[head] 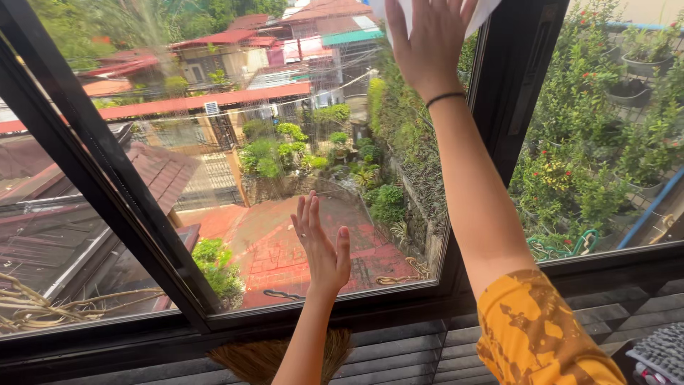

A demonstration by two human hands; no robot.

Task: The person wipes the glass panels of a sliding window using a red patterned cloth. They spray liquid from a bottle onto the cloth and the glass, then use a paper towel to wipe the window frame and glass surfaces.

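Note:
My right hand (429, 44) is raised to the top of the middle glass pane (299, 107) and presses a white cloth (484, 11) flat against it. A thin black band circles that wrist, and the sleeve is yellow with a brown pattern. My left hand (322, 246) rests lower on the same pane, palm flat on the glass, fingers together and pointing up, holding nothing. The pane looks streaked and hazy near its top.
Black window frames (107, 185) divide the glass into panes. A broom head of straw (256, 356) leans below the sill. Outside lie red roofs, a red-tiled terrace and green plants with red flowers (570, 185). A grey textured object (659, 353) sits at the lower right.

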